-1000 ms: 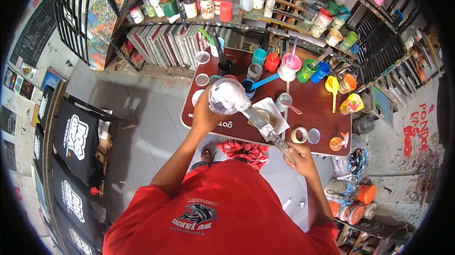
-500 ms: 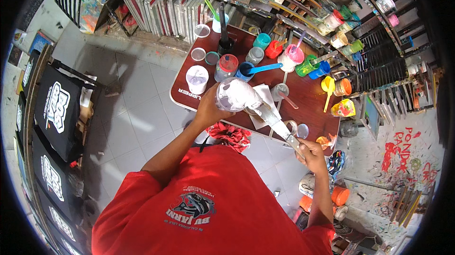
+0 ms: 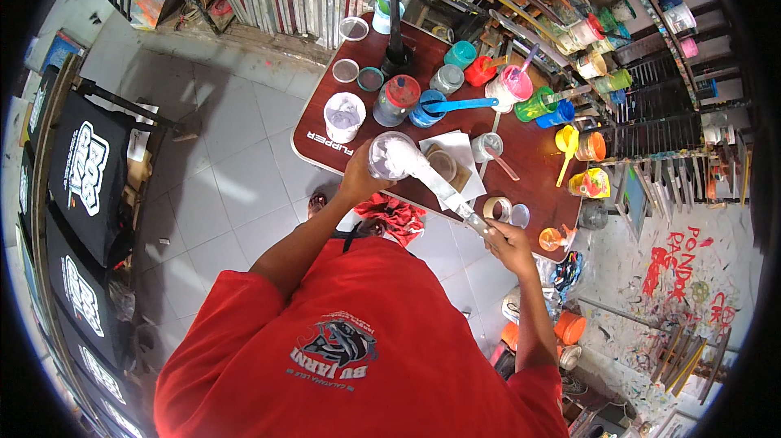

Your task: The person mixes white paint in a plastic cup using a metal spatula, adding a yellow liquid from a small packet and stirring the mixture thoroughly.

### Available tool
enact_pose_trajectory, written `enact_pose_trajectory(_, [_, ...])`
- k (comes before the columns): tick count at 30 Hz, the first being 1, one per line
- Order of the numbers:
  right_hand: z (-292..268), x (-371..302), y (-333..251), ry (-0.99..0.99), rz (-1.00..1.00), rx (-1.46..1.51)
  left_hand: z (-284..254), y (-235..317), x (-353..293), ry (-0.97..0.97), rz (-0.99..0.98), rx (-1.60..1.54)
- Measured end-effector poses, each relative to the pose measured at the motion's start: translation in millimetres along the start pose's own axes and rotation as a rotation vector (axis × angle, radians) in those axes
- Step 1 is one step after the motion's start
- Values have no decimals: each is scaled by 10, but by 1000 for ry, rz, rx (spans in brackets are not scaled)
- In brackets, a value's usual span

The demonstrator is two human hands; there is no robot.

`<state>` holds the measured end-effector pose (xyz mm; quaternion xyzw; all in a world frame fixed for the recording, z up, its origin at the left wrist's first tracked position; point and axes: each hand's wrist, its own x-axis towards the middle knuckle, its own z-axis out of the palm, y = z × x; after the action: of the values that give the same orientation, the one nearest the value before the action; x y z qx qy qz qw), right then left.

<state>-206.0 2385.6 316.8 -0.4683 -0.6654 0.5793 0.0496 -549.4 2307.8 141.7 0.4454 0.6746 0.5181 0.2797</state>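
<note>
Clear tub [image 3: 377,160] in left hand [image 3: 359,181]

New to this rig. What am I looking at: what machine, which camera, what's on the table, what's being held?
There's no robot: these are a person's own bare hands. The view comes from the left of two fisheye cameras worn on the head, looking down, so straight edges bend near the rim and the red shirt fills the bottom.

The left hand holds a plastic tub. The right hand grips a spatula, its far end at the tub's mouth, with white paste there.

On the reddish-brown table stand a white tub of pale paste, a red-lidded jar, a blue cup with a blue stick, a green container, and a roll of tape.
</note>
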Motion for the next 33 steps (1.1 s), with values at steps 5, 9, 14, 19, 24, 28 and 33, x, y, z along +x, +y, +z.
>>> enact_pose_trajectory(5, [188, 259, 114, -6, -21, -94, 59, -261, 101, 38, -10, 73])
enact_pose_trajectory(9, [259, 332, 135, 18, -6, -108, 101, -429, 167, 28, -14, 56])
enact_pose_trajectory(14, [336, 435, 114, 49, 6, -152, 222, -757, 197, 4, -52, -10])
enact_pose_trajectory(19, [381, 496, 190, 52, 55, -118, 122, -590, 187, -57, -134, -110])
enact_pose_trajectory(24, [426, 507, 188, 26, 91, -168, 197, -771, 205, -31, -105, -122])
enact_pose_trajectory(28, [474, 523, 215, 34, 76, -137, 176, -866, 103, -11, -121, 99])
enact_pose_trajectory(33, [439, 503, 183, 52, 106, -111, -324, -1278, -3, -147, -464, 198])
